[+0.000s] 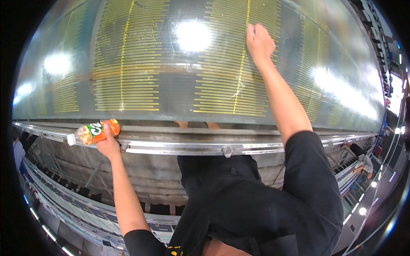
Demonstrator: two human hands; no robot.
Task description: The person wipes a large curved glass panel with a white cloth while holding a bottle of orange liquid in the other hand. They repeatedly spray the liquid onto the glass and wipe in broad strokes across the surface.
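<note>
- Bottle (pixel 93 132): small plastic drink bottle, lying almost level on the metal rail (pixel 188 147) at the left side, gripped from below by the left hand (pixel 109 146). White cap pointing left, orange contents.
- Label (pixel 92 131): wrapped around the middle of the bottle, orange with green and some white; print too small to make out.
- Yellow markings (pixel 132 64): rows of thin lines on the large shiny sheet behind the rail, in tall blocks. No screens or signs seen.
</note>
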